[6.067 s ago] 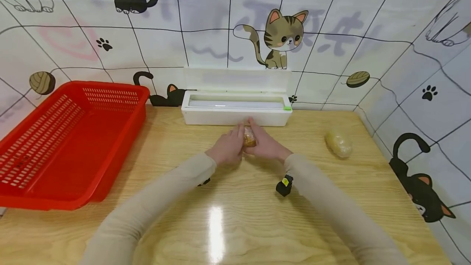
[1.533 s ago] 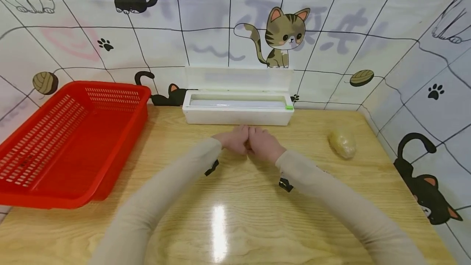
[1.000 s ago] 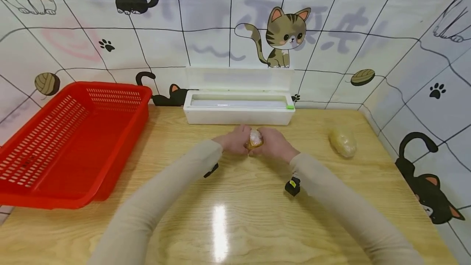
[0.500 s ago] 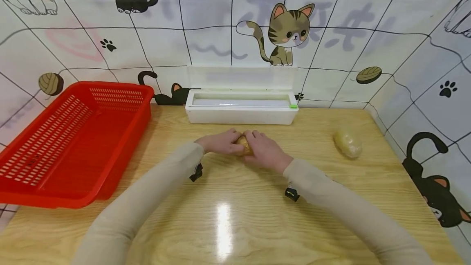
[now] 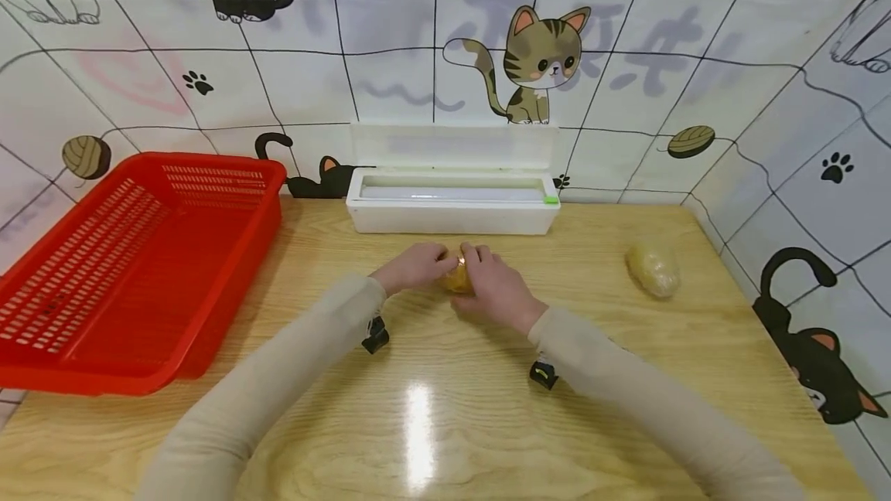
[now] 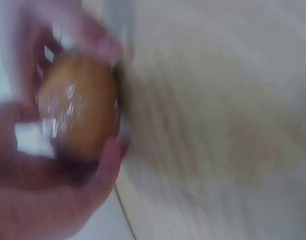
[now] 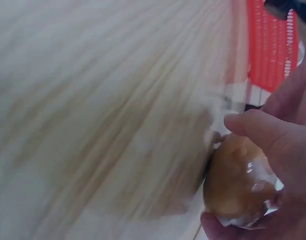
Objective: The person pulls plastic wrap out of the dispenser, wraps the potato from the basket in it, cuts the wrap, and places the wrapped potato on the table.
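Both my hands are on a round golden-brown thing [image 5: 455, 277] wrapped in clear, shiny film, low over the table in front of a white box. My left hand [image 5: 418, 265] grips it from the left side. From the right, my right hand [image 5: 497, 288] curls round it, fingers over the far side and thumb toward me. In the left wrist view the wrapped brown thing [image 6: 80, 105] looks smooth and rounded, with glints on its film. The right wrist view shows the same wrapped thing [image 7: 238, 180] between thumb and fingers. What lies inside the film is unclear.
The long white box [image 5: 452, 219], lid raised, stands against the wall with a white roll [image 5: 455, 194] inside. A red plastic basket [image 5: 230, 292] is at the left. On the right of the wooden table [image 5: 487, 424] lies a pale yellow film-wrapped thing [image 5: 653, 269].
The hands have come slightly left and nearer to me with the wrapped thing, which they have turned between them. Earlier they closed together over it. Box, basket and pale wrapped thing have stayed put.
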{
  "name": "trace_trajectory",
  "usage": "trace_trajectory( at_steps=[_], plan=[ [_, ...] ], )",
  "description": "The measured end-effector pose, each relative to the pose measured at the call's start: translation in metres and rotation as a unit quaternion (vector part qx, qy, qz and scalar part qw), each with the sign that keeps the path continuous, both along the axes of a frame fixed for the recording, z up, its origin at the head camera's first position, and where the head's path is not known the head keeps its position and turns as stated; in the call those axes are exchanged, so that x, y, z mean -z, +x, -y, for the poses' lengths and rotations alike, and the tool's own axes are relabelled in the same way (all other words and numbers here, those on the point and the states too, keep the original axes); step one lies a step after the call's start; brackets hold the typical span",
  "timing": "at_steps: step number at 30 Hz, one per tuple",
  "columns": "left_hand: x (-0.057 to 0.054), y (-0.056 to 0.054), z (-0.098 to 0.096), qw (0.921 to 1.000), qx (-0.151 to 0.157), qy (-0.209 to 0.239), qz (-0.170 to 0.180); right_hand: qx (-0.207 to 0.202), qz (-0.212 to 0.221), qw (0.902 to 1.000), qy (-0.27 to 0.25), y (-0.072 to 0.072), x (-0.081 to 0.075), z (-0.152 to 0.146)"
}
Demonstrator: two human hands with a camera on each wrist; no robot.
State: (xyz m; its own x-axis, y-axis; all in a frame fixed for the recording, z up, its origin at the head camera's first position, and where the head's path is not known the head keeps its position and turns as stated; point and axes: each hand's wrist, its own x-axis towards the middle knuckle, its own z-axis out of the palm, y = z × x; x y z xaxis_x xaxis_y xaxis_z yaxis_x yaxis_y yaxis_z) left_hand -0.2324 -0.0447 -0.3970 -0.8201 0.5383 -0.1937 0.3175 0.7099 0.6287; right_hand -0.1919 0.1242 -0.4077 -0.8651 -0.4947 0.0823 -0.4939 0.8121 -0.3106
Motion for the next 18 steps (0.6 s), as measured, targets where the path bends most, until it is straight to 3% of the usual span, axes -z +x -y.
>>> trace_trajectory(
  at_steps=[3,7,12,15,18],
  plan=[
    [0.006,0.006,-0.004,0.9996,0.009,0.023,-0.015,0.007,0.029,0.9994,-0.019,-0.009,0.005,-0.001],
    [0.018,0.012,-0.007,0.9988,0.037,0.024,-0.021,-0.010,0.108,0.9923,-0.061,-0.028,0.005,-0.007],
    [0.025,0.010,-0.012,0.9985,0.025,0.000,-0.048,-0.055,0.187,0.9772,-0.086,-0.044,0.000,-0.014],
    [0.027,0.006,-0.017,0.9982,0.019,0.008,-0.057,-0.057,0.186,0.9788,-0.066,-0.045,-0.002,-0.011],
    [0.027,0.003,-0.021,0.9959,0.026,0.011,-0.086,-0.029,0.144,0.9891,-0.012,-0.041,-0.004,-0.002]
  ],
)
